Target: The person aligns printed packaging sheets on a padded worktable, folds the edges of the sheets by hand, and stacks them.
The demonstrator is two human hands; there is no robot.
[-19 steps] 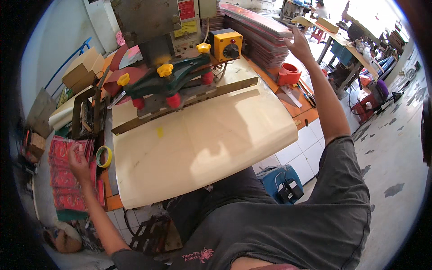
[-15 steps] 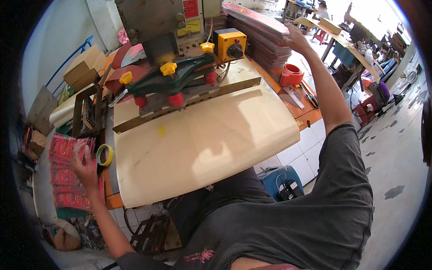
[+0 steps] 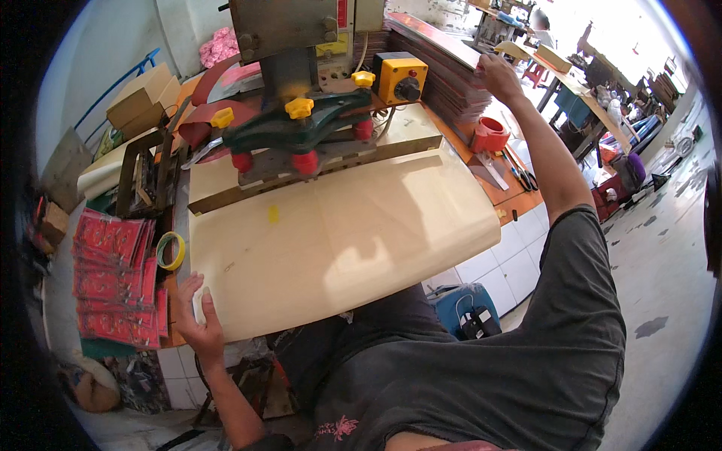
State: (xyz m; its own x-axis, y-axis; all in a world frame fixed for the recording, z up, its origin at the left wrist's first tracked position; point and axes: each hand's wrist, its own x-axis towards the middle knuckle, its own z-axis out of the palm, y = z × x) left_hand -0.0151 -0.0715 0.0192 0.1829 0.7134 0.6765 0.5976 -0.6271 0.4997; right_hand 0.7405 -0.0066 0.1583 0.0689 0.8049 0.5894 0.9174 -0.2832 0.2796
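Left fingers beside sheet; cardboard box, contents hidden.

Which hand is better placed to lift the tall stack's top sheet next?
Probably the right hand: it is at the right end of the stack, while the left hand is by the lower-left corner of the cream sheet.

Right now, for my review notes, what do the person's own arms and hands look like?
The left hand and right hand are bare, with no gloves. Both forearms show no watch or bracelet; rings are too small to tell. A dark grey, short-sleeved fabric T-shirt covers the upper arms.
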